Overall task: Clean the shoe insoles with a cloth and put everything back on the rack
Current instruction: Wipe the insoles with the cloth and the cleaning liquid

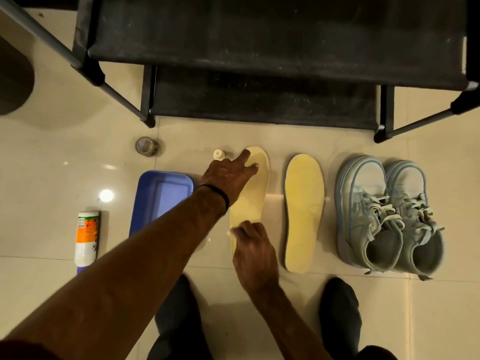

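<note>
Two hands on near insole (249, 203): left hand (228, 175) flat, fingers (244, 155) straight; right hand (253, 252) curled, grip unclear. Tray (158, 198) leftward; second insole (304, 211), sneakers (387, 214) rightward; rack (259, 48) beyond.

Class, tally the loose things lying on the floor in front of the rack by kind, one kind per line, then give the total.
Insoles: 2
Shoes: 2
Blue tray: 1
Bottles: 2, one lying, one small and upright
Tape roll: 1
Total: 8
</note>
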